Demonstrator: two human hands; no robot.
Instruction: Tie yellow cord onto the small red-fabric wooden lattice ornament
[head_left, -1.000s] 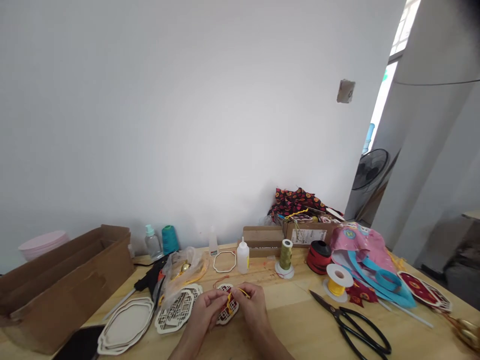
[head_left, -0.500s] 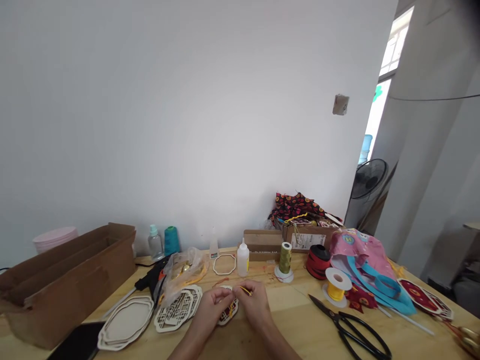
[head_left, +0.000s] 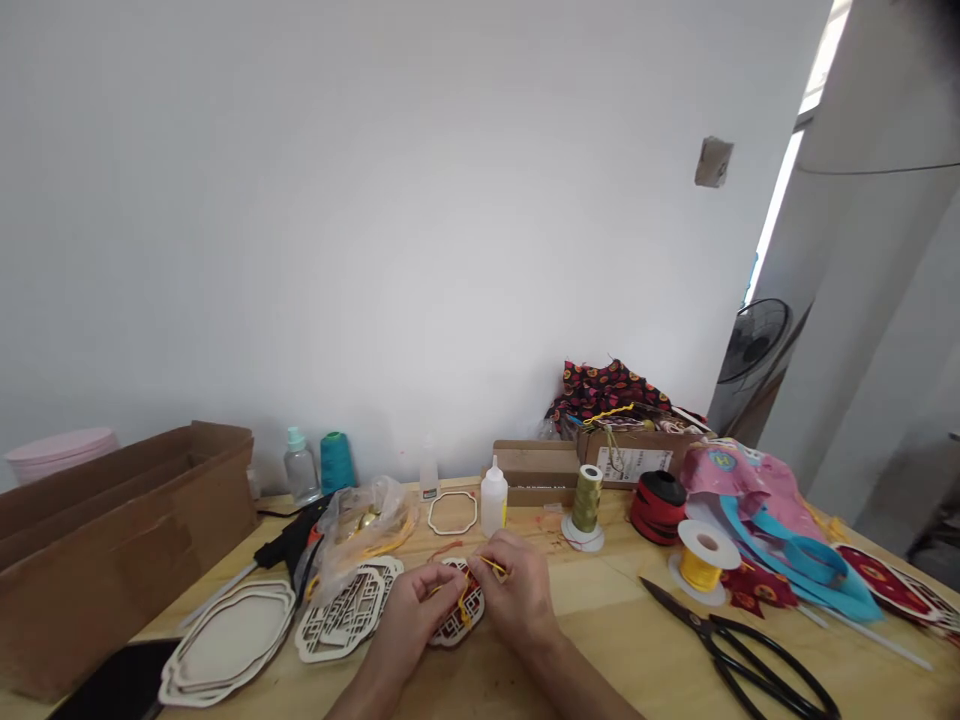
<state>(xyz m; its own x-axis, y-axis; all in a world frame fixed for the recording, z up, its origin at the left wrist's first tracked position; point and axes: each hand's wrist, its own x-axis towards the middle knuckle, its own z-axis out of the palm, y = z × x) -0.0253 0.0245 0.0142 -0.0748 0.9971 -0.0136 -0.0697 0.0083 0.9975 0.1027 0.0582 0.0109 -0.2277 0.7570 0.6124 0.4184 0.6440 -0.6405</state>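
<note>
Lattice-faced red ornament (head_left: 471, 612), yellow cord (head_left: 493, 567) seemingly looped through, fingers (head_left: 510, 560) pinching

Both hands meet low at the table's (head_left: 600, 640) middle. The left hand (head_left: 414, 612) pinches a red-backed lattice piece (head_left: 466, 612) by its near edge, and the right hand (head_left: 519, 597) nips a yellow cord (head_left: 492, 566) that runs across it. A stack of bare lattices (head_left: 343, 622) lies just left, beside plain panels (head_left: 225, 645) and a glue gun (head_left: 289, 545). Behind stand a glue bottle (head_left: 493, 497) and an olive spool (head_left: 587, 500); scissors (head_left: 750, 650) and a yellow spool (head_left: 701, 565) lie to the right
</note>
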